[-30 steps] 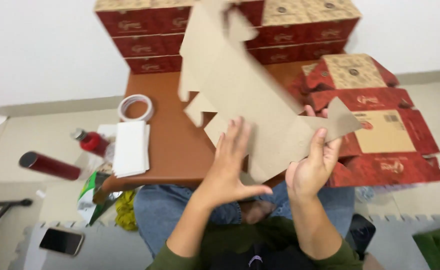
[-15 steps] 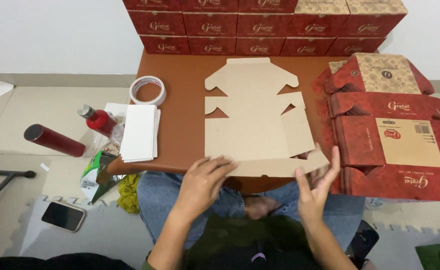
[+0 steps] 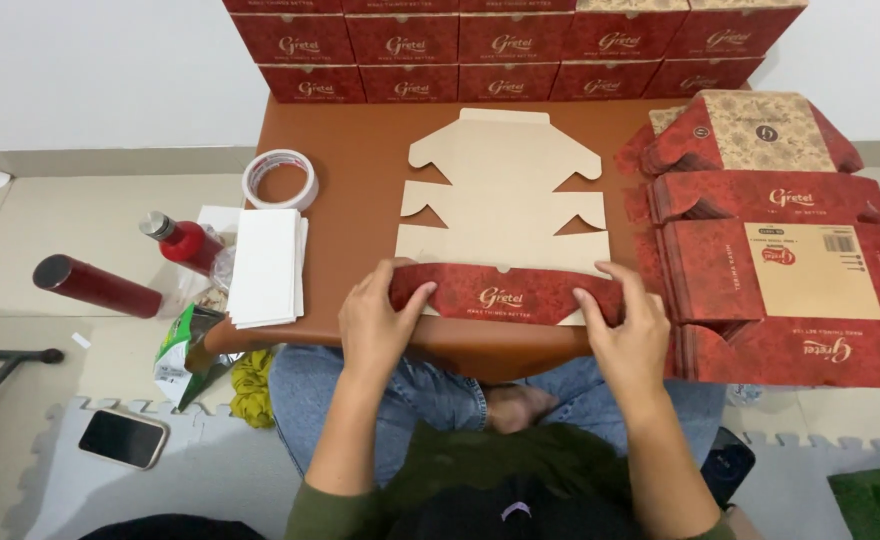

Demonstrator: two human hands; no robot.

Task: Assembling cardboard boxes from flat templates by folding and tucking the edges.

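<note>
Right at the near edge of the low brown tabletop (image 3: 360, 180), a flat cardboard box blank (image 3: 505, 215) lies plain side up, and both hands grip its nearest flap, folded up so its red printed face shows. The left hand (image 3: 378, 322) pinches the left end of that red flap (image 3: 505, 293) and the right hand (image 3: 628, 330) pinches the right end, fingers curled over the top edge. Beyond the blank, along the far edge against the white wall, stands a row of finished red boxes (image 3: 500, 50). To the right of the blank sits a pile of more flat red blanks (image 3: 790, 260), overhanging the tabletop's edge. To the left of the blank lie a roll of tape (image 3: 280, 178) and a stack of white sheets (image 3: 265, 265). Further left, off the tabletop on the pale floor, are a small red bottle (image 3: 182, 240), a dark red flask (image 3: 95, 286) on its side and a green packet (image 3: 182, 345). Nearer than the blank, on a grey foam mat (image 3: 210, 470), a dark phone (image 3: 123, 438) lies face up beside the seated person's jeans-clad knees.
</note>
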